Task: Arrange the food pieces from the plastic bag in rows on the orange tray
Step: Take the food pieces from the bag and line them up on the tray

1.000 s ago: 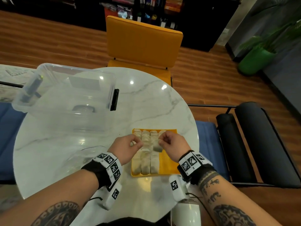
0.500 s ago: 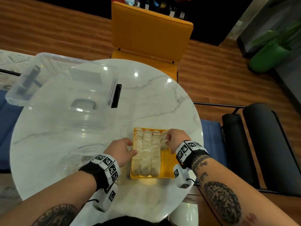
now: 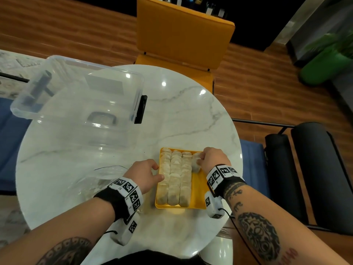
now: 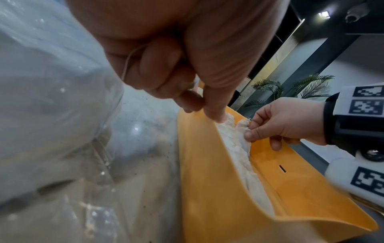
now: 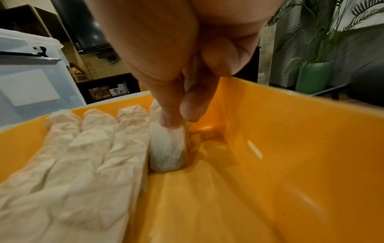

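Orange tray (image 3: 198,190) sits on the near right part of the round marble table (image 3: 181,115), just beside the table's edge. Three full rows of pale food pieces (image 3: 176,175) fill the tray's left and middle, packed touching one another; the right strip of the tray is bare orange except at its far end. There the right hand (image 3: 214,159) pinches one food piece (image 5: 167,148) between thumb and fingertips, the piece standing on the tray floor against the third row, with another piece behind it at the far wall. Left hand (image 3: 144,175) rests at the tray's left rim, fingers loosely curled; in the left wrist view one fingertip (image 4: 215,115) touches the outer row over the rim, nothing gripped. Plastic bag (image 3: 99,178) lies crumpled on the table left of the left wrist, a few pale bits showing inside. Clear storage bin (image 3: 80,100) with black latch stands at far left; its pale label shows no legible writing. Both wrists carry bands with black-and-white square code markers; no readable text or brand on any item. Orange chair (image 3: 183,33) beyond the table.
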Motion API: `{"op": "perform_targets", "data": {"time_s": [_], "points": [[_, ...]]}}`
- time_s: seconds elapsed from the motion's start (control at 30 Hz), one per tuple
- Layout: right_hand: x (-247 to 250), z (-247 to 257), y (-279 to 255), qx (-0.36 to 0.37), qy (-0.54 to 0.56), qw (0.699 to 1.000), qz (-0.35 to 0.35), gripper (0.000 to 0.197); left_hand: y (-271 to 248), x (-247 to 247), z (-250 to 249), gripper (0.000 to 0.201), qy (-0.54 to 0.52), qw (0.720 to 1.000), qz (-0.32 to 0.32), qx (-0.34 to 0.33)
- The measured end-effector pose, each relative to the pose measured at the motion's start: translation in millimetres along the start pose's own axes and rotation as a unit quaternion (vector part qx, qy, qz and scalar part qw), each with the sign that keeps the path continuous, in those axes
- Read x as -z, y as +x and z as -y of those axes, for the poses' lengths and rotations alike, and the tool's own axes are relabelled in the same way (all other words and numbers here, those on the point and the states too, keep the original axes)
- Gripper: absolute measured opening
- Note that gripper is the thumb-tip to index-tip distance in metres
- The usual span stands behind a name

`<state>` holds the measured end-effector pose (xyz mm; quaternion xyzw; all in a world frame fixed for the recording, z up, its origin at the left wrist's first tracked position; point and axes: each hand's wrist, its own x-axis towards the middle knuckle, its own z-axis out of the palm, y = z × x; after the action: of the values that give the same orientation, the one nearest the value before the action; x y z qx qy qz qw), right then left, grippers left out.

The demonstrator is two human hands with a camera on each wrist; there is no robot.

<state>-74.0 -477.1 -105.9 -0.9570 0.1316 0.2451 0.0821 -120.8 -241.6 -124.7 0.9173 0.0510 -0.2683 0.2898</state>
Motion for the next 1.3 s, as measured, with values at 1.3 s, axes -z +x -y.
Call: {"op": "perform_targets", "data": {"time_s": [1.3], "points": [[5.9,6.3,-114.8,0.142,0.288,0.939,-0.121,0.017,-43.4,16.6,-28.9,0.006,-0.26,0.958,0.003,-0.12]]}}
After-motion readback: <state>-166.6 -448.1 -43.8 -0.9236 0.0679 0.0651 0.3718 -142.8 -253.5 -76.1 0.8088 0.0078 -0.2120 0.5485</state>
